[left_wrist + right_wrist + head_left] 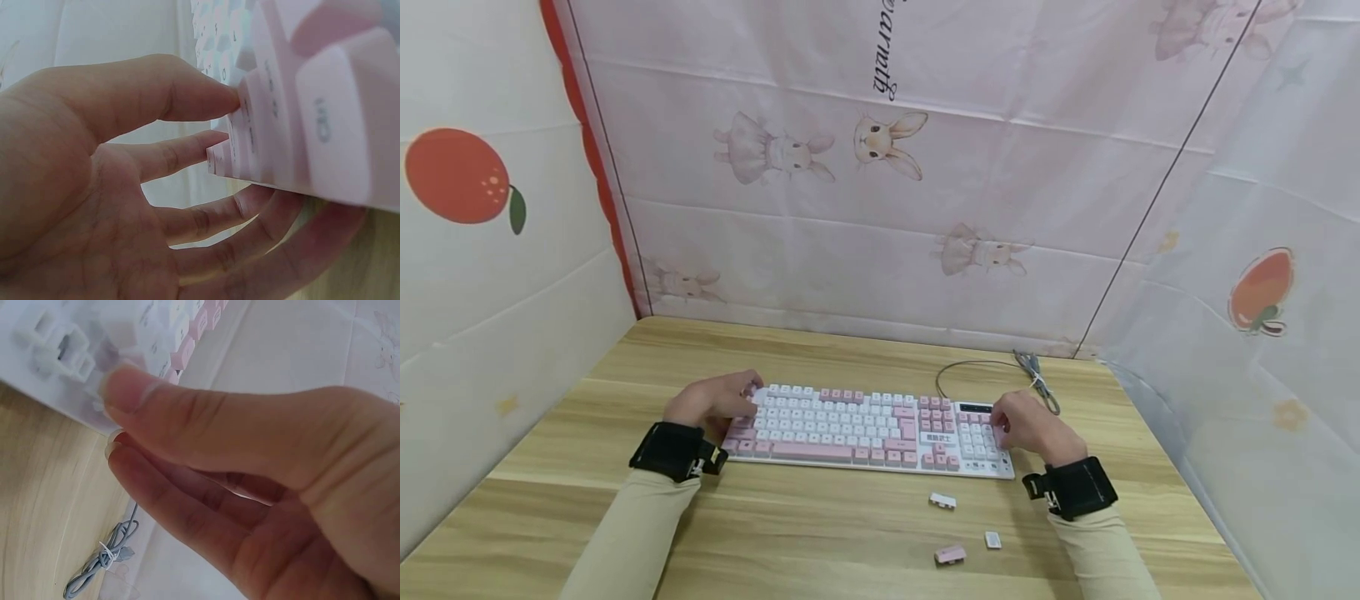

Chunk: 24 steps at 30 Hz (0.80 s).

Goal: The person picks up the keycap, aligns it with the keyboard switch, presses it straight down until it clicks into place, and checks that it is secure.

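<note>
A white and pink keyboard (831, 452) lies on the wooden table, its long side facing me. My left hand (713, 400) grips its left end. In the left wrist view the thumb (194, 94) rests on the keys near the pink Ctrl key (334, 119), with the fingers curled at the side edge. At the right end my right hand (1033, 425) holds the edge between thumb (156, 403) and fingers. Bare key switches (65, 353) show near that thumb. In front of the keyboard lie two white keycaps (942, 501) and a pink keycap (951, 555).
A grey cable (1036, 379), bundled with a white tie, lies behind the keyboard's right end and runs to its back edge. Printed cloth (880, 275) walls the wooden table (805, 542) at the back and both sides. Black straps (1078, 487) circle both wrists.
</note>
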### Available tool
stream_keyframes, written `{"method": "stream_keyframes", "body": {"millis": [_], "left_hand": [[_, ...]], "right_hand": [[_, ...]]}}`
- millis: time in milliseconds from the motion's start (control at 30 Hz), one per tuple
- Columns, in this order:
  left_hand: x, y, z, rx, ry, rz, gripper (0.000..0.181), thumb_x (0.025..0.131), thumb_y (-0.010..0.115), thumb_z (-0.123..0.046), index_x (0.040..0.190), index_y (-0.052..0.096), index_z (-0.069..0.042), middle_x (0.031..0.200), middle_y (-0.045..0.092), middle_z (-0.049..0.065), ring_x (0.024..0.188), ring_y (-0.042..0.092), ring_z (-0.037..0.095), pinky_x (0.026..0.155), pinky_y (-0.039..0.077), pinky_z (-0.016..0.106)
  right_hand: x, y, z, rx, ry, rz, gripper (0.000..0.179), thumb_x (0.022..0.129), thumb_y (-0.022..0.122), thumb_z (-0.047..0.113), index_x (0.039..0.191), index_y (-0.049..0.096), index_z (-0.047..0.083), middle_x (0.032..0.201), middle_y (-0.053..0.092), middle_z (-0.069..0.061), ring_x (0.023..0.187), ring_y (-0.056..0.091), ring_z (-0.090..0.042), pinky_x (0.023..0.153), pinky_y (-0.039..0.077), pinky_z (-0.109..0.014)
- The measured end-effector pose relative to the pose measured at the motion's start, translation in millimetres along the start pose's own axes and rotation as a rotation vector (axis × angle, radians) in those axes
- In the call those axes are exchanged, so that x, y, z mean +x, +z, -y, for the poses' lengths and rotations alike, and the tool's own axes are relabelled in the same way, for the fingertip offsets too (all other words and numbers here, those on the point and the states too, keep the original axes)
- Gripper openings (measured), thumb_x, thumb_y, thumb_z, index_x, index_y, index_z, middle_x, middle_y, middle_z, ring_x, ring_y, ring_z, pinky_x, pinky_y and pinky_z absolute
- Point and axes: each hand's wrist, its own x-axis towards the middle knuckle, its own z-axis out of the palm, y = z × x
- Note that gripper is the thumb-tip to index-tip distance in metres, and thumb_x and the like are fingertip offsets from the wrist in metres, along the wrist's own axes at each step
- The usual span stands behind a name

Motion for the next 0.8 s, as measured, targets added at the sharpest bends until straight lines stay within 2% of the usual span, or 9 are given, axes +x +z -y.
{"method": "stream_keyframes", "body": {"millis": [500,800], "left_hand": [[1.7,-0.3,1.6,-0.055,-0.026,0.010,0.056,0.093,0.060,-0.010,0.146,0.040,-0.004,0.137,0.046,0.028,0.099,0.060,0.033,0.070,0.061,0.042],[1.1,-1.4,1.8,-0.038,0.009,0.019,0.055,0.094,0.060,-0.009,0.145,0.039,-0.001,0.140,0.044,0.032,0.104,0.059,0.034,0.073,0.060,0.043]], "right_hand": [[0.4,-1.3,3.9,0.009,0.021,0.017,0.026,0.072,0.084,-0.008,0.095,0.078,0.000,0.085,0.070,-0.006,0.075,0.057,-0.014,0.068,0.052,-0.028],[1.0,-0.4,3.0,0.006,0.026,0.021,0.025,0.072,0.085,-0.008,0.094,0.078,0.001,0.086,0.071,-0.007,0.075,0.058,-0.014,0.069,0.052,-0.029]]}}
